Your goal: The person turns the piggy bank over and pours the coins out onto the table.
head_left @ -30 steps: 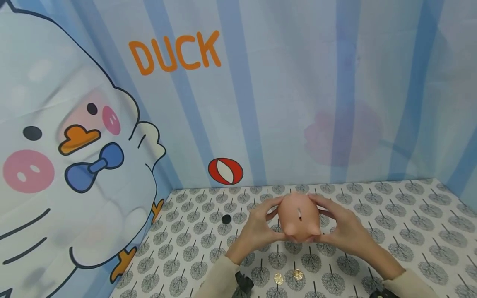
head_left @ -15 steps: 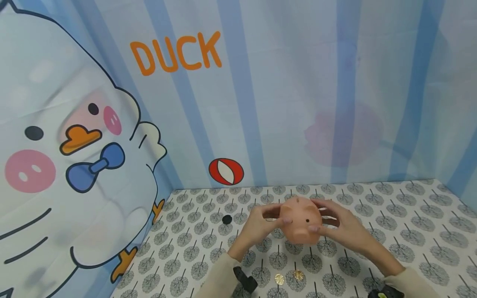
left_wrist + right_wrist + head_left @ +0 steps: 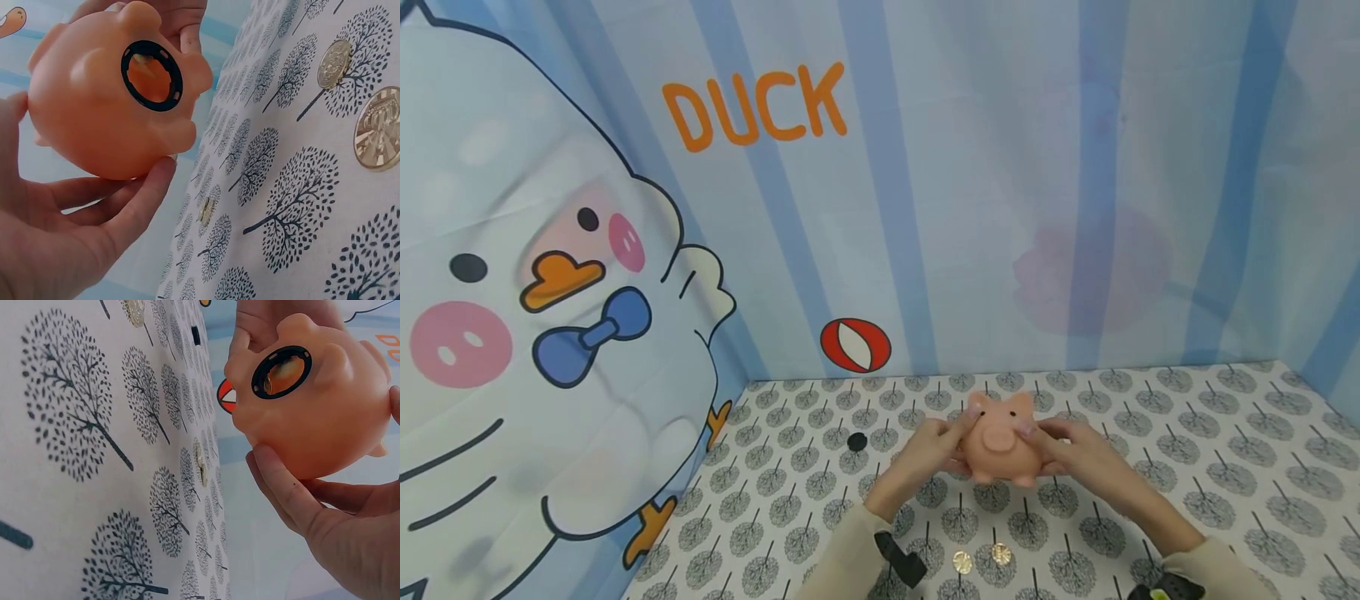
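A pink piggy bank [image 3: 996,446] is held off the table between both hands, its snout facing the head camera. My left hand [image 3: 928,458] grips one side, the thumb beside an eye. On the other side my right hand [image 3: 1082,457] holds it, thumb on the cheek. Both wrist views show the underside, where a black ring [image 3: 152,75] surrounds an uncovered round hole. Something gold-coloured shows inside that hole [image 3: 284,375]; its kind is unclear. Two gold coins, one [image 3: 962,562] left of the other [image 3: 1001,553], lie on the cloth nearer the person.
A small round black cap [image 3: 857,442] lies on the tree-patterned cloth [image 3: 805,517], left of the hands. Under the piggy bank, another gold coin [image 3: 205,211] appears in the wrist views. A duck-print curtain [image 3: 970,167] hangs behind the table.
The piggy bank has tipped so its face, rather than its slotted back, now points at the head camera. Both hands have turned with it, thumbs now on its face.
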Demonstrator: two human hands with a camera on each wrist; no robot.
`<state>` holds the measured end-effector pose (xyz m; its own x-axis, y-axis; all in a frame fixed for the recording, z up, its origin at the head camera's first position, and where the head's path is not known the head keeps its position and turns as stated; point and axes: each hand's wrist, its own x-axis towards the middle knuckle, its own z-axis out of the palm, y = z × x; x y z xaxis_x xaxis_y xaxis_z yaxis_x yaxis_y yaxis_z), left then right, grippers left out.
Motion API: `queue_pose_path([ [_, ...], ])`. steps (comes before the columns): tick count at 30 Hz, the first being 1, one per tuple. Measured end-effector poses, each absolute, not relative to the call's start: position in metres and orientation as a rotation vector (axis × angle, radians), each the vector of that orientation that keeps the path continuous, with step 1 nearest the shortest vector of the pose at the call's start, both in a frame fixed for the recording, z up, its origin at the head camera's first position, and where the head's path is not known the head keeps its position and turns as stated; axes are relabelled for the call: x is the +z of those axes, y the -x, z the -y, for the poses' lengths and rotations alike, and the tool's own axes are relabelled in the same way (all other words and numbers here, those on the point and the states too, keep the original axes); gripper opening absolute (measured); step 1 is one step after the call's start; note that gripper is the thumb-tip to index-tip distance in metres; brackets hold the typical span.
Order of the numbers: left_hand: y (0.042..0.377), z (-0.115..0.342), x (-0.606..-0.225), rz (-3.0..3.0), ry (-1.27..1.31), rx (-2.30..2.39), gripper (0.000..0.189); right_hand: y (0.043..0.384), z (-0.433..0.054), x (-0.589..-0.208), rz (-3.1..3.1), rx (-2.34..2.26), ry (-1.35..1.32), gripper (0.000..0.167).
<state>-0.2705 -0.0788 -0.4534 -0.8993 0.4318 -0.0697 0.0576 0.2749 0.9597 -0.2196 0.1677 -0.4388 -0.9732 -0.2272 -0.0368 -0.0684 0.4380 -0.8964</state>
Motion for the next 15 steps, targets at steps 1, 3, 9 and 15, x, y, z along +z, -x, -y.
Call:
queue_pose_path([
  [1, 0.2702, 0.0792, -0.4538, -2.234, -0.462, 1.652, 0.073, 0.2196, -0.1678, -0.4383, -2.54, -1.565, 0.266, 0.07],
  [3, 0.2701, 0.0803, -0.4542, -2.242, -0.49, 1.628, 0.073, 0.2193, -0.1683, -0.4372, -2.563, -1.551, 0.272, 0.071],
  [9, 0.2712, 0.0847, -0.4549, -2.21, -0.582, 1.605, 0.084, 0.2187, -0.1704, -0.4358, -2.516, -1.599, 0.296, 0.07],
  [15, 0.27, 0.0876, -0.4552, -2.236, -0.663, 1.614, 0.081, 0.2158, -0.1754, -0.4366, -2.474, -1.641, 0.333, 0.072],
])
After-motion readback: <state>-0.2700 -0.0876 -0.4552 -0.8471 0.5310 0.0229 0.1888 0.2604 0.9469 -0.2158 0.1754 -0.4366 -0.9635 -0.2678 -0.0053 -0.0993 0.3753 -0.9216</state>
